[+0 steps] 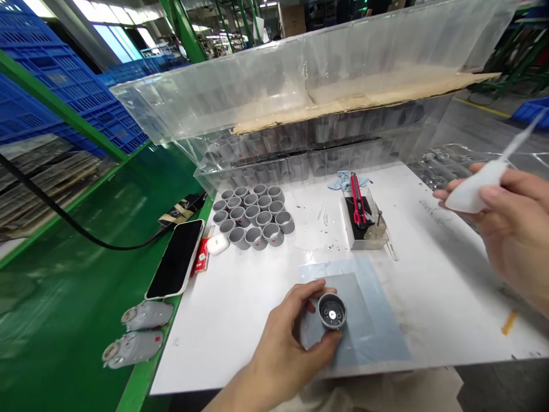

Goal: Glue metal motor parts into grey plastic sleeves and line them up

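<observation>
Table (206, 320), white, spread below. Blue sheet (386, 335) under left hand (289, 343). Grey rings (256, 239) grouped beyond that grip, leftward. Bottle (476, 187) held in right hand (512, 212), nozzle (521, 139) upward. Cup (332, 311) pinched by left thumb and fingers, opening up.

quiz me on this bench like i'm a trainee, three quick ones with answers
1. What is in the right hand?
a) a red utility knife
b) a white squeeze bottle with a long thin nozzle
c) a blue cloth

2. True or false: the smartphone lies to the left of the grouped grey cylinders.

3. Fill in the blank: the left hand holds a round grey part over a ____ sheet.

Key: 1 b; 2 true; 3 blue
</observation>
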`<state>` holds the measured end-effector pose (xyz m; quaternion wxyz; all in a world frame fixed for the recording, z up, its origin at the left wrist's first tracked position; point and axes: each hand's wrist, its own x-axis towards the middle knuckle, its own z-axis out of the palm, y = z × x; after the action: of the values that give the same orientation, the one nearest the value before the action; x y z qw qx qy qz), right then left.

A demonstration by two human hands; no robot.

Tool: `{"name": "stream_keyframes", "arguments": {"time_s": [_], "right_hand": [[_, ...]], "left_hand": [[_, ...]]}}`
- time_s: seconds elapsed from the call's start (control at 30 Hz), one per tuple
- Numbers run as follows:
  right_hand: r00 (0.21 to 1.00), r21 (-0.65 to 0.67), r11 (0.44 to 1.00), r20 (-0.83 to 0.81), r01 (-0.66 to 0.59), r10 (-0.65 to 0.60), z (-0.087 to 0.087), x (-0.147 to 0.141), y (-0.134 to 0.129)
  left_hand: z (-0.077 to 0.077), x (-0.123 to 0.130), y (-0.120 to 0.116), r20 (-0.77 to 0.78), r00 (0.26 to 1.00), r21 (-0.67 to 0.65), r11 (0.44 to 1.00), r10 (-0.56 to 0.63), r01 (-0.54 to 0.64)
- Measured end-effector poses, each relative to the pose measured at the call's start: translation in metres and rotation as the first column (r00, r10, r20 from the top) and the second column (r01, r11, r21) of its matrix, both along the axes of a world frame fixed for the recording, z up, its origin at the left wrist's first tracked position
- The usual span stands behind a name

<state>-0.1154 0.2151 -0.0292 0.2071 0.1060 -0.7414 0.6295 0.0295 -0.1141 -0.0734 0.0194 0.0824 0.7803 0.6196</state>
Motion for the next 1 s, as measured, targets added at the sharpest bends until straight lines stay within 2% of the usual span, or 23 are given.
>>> {"name": "stream_keyframes", "arguments": {"time_s": [0.03,0.07,0.13,0.17,0.23,0.37,0.47,0.53,0.67,0.73,0.9,1.0], "right_hand": [[0.999,-0.08,0.997,0.033,-0.008,0.011,0.006,0.013,-0.008],[0.998,-0.056,0.998,0.056,-0.021,0.024,0.012,0.026,-0.018],[0.999,0.137,0.99,0.041,-0.036,0.031,0.022,0.047,-0.037],[0.998,0.245,0.968,0.023,-0.062,0.058,0.027,0.053,-0.047],[0.988,0.356,0.926,-0.028,-0.129,0.149,0.037,0.06,-0.067],[0.936,0.291,0.908,-0.089,-0.302,0.34,0.047,0.054,-0.105],[0.8,0.306,0.799,-0.158,-0.518,0.579,0.04,0.047,-0.125],[0.724,0.349,0.742,-0.21,-0.573,0.657,0.028,0.045,-0.131],[0.719,0.424,0.737,-0.243,-0.526,0.652,0.005,0.044,-0.132],[0.699,0.456,0.713,-0.238,-0.532,0.674,-0.002,0.045,-0.131],[0.684,0.489,0.685,-0.218,-0.54,0.696,-0.007,0.045,-0.131],[0.687,0.478,0.701,-0.245,-0.529,0.685,-0.008,0.045,-0.133]], "left_hand": [[0.0,0.0,0.0,0.011,1.0,0.007,1.0,-0.002,0.002],[0.0,0.0,0.0,0.021,1.0,0.013,1.0,0.003,-0.003],[-0.002,0.001,-0.001,0.037,0.999,0.022,1.0,0.018,-0.018],[-0.003,0.001,-0.001,0.048,0.998,0.025,0.999,0.027,-0.029],[-0.004,0.001,-0.002,0.067,0.997,0.024,0.999,0.039,-0.041],[-0.005,0.001,-0.001,0.082,0.995,0.02,0.998,0.061,-0.063],[-0.004,0.001,-0.001,0.072,0.995,0.035,0.997,0.067,-0.069],[-0.004,0.001,0.0,0.059,0.996,0.039,0.997,0.059,-0.062],[-0.005,0.001,0.0,0.022,0.998,0.034,0.998,0.052,-0.053],[-0.007,0.001,0.0,0.012,0.998,0.027,0.998,0.059,-0.059],[-0.012,0.004,0.0,0.005,0.998,0.022,0.998,0.062,-0.062],[-0.012,0.004,0.001,-0.012,0.998,0.034,0.997,0.069,-0.069]]}}
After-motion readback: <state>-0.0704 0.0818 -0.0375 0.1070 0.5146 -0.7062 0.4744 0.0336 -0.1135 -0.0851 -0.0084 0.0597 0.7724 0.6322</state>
